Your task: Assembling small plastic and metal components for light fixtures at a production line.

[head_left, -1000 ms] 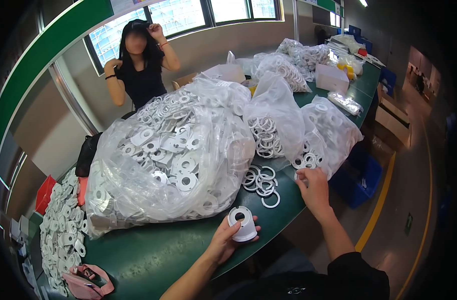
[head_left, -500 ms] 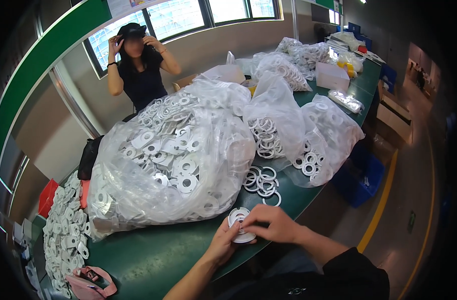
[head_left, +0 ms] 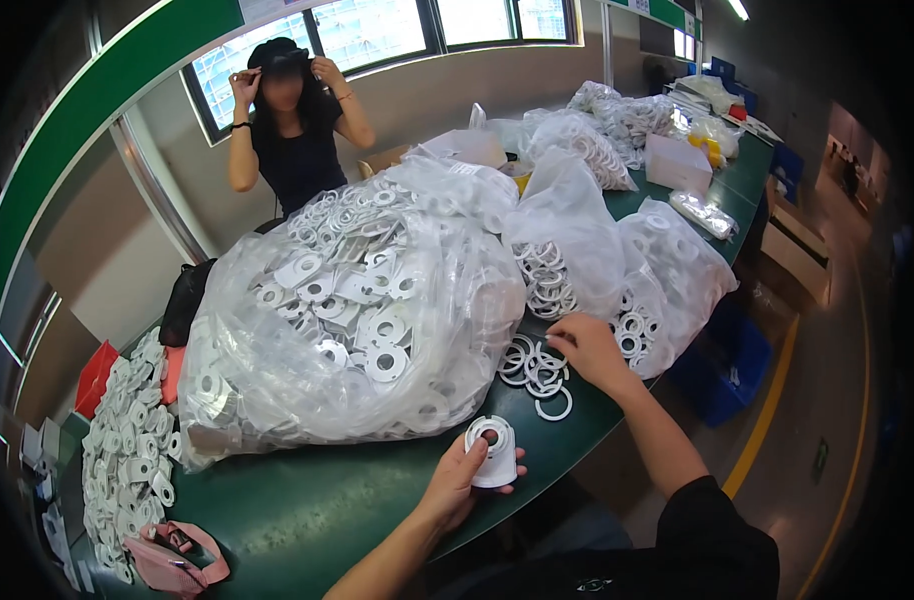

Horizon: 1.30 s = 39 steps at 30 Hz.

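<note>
My left hand (head_left: 460,480) is closed around a white plastic part (head_left: 494,455) with a round stepped opening and a squared lower end, held over the table's near edge. My right hand (head_left: 589,350) reaches over the loose white rings (head_left: 537,365), its fingers bent together at their far side; whatever is between the fingertips is too small to make out. Just beyond that hand stands a clear bag (head_left: 567,220) holding more white rings. Another clear bag (head_left: 674,260) with white ring-shaped parts is to its right.
A huge clear bag (head_left: 457,300) of white plastic parts covers the middle of the green table (head_left: 307,520). At left lie a heap of white parts (head_left: 127,450) and a pink pouch (head_left: 172,560). Across the table a person (head_left: 295,140) raises both hands to their headwear. A blue bin (head_left: 722,360) sits on the floor.
My right hand has left the white part and moved up and away to the loose rings. My left hand still holds the part, now more fully visible. The view has shifted slightly.
</note>
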Available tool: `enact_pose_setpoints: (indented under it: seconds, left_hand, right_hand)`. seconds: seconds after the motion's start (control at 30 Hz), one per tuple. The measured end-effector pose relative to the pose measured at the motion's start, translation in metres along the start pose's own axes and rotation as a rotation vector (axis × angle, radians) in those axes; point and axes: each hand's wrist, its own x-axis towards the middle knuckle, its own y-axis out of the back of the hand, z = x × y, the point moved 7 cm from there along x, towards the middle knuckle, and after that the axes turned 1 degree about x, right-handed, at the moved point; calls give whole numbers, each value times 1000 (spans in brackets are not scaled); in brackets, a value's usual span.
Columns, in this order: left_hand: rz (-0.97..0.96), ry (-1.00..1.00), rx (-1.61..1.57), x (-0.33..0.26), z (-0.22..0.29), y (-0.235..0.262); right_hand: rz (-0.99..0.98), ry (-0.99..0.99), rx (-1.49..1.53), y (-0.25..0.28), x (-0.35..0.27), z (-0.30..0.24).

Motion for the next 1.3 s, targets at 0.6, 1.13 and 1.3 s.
enact_pose_setpoints:
  seconds: [0.6,1.13,1.3]
  left_hand:
    - [-29,-76,97,0,2,-7]
    - [-22,-130,190,-1,2,-5]
    - [-17,-167,296,-3,5,-5]
  right_hand:
    - [-313,-285,889,-54,-63,-67]
    - [-180,-252,641,-37,-73,-82]
    - [-133,-77,577,-26,-63,-87]
